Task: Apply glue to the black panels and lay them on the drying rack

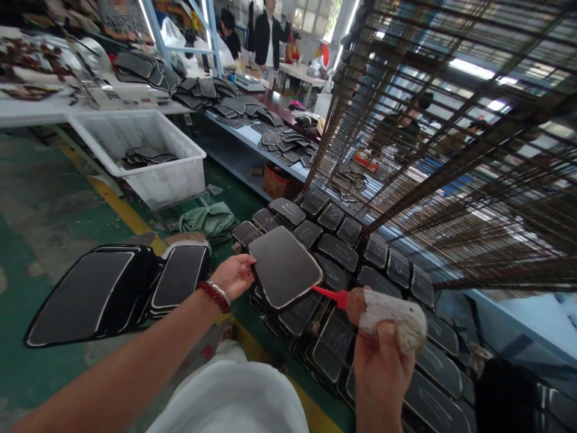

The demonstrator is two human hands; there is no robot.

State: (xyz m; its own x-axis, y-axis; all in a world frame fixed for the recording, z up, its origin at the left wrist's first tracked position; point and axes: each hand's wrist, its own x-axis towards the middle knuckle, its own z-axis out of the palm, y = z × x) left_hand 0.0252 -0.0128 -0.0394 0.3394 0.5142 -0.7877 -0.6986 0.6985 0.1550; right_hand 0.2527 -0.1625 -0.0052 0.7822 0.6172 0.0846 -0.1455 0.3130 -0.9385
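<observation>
My left hand [235, 275] pinches the left edge of a dark, flat panel [283, 264] with rounded corners and a pale line along part of its rim. In my right hand [383, 367] is a whitish, stained squeeze bottle [392, 316] with a red nozzle. The nozzle tip points left and meets the panel's lower right edge; whether it touches cannot be made out. Beneath the held panel lie rows of similar dark panels [338, 252], stacked and overlapping, several with chalky marks on their faces.
On the left stand stacks of larger dark panels [85, 294]. A white plastic tub [162, 180] holds a few more, with green cloth [208, 221] below it. Tilted wire racks [433, 156] rise at the right. A long bench [234, 135] carries piled panels; people [269, 36] are behind.
</observation>
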